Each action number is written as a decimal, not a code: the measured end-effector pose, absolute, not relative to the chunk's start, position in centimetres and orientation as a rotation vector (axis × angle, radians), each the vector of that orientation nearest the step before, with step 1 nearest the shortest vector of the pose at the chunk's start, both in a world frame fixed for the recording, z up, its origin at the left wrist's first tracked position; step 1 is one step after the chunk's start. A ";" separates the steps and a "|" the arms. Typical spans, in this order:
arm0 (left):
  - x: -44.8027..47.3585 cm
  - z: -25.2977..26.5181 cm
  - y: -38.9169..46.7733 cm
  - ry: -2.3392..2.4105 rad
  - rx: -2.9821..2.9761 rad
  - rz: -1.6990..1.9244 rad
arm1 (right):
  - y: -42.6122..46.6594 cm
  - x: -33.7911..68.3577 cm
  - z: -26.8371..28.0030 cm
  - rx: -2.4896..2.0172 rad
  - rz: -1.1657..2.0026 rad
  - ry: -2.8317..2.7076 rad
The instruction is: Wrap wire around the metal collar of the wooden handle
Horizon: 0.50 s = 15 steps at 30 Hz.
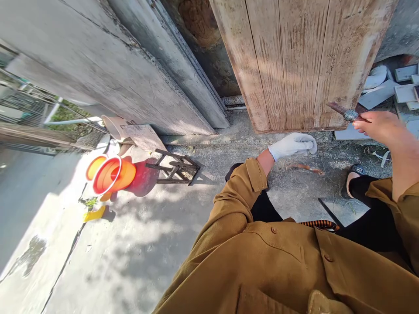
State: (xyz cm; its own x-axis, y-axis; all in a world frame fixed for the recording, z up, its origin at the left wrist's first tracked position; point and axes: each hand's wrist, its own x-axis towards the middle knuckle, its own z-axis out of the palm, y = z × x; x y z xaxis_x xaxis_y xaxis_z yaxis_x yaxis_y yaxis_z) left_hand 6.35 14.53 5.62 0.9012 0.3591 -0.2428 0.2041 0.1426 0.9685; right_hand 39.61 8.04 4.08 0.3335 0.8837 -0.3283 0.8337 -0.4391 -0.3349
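My right hand (pixel 381 124), bare, is closed around a brown stick-like handle (pixel 337 108) with silver wire wound about its middle. It is raised in front of the lower right part of a weathered wooden panel (pixel 294 65). My left hand (pixel 293 146), in a white glove, has its fingers curled just below the panel's bottom edge. Whether anything is inside those fingers is hidden. On the concrete beneath lies a curved orange-brown piece (pixel 306 168). A dark thin bar (pixel 330 212) rests on the ground between my legs.
A small dark wooden stool (pixel 176 168) stands to the left, beside orange-red buckets (pixel 108 175) and a yellow object (pixel 94 214). White tiles or slabs (pixel 379 93) are piled at right. A grey wall (pixel 124 65) rises at left. White string (pixel 382 157) lies near my foot.
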 end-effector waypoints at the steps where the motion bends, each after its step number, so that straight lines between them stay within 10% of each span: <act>1: 6.2 5.6 14.7 0.473 1.426 0.157 | 8.1 39.4 3.9 -2.520 0.769 -1.655; 10: 5.6 5.5 16.8 0.638 1.387 0.415 | 6.7 34.2 4.2 -1.525 2.060 -2.099; 15: 6.3 4.2 16.7 0.729 1.439 0.315 | 5.9 34.9 6.9 -1.256 1.870 -1.760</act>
